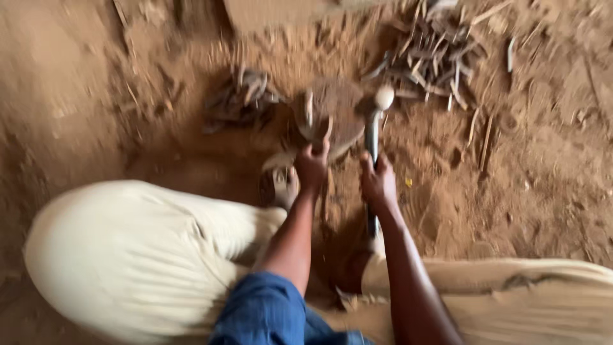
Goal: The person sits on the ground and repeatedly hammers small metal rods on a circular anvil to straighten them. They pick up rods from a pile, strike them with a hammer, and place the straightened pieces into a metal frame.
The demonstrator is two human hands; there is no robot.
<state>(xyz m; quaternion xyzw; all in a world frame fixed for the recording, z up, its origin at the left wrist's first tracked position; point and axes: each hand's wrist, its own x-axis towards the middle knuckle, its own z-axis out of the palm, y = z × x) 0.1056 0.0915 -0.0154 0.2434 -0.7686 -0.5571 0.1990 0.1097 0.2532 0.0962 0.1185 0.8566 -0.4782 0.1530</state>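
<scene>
Squatting over a round brown wooden block (329,112) on the sandy earth floor (543,191), both hands busy.

Left hand (311,167) closed around a thin pale wooden stick (324,137), held upright against the near edge of the block. Right hand (378,185) wrapped tight on the dark straight handle of a long tool (372,137), pale rounded end resting just beside the block's right rim. Blurred throughout, so finer finger detail lost. Pile of cut pale sticks and splinters (434,54) lying beyond the block to the right, smaller dark heap of sticks (239,102) to its left. Cream trouser knees (140,255) spread either side, blue sleeve (262,313) on the left arm, sandalled foot (280,185) just beside the left hand.
</scene>
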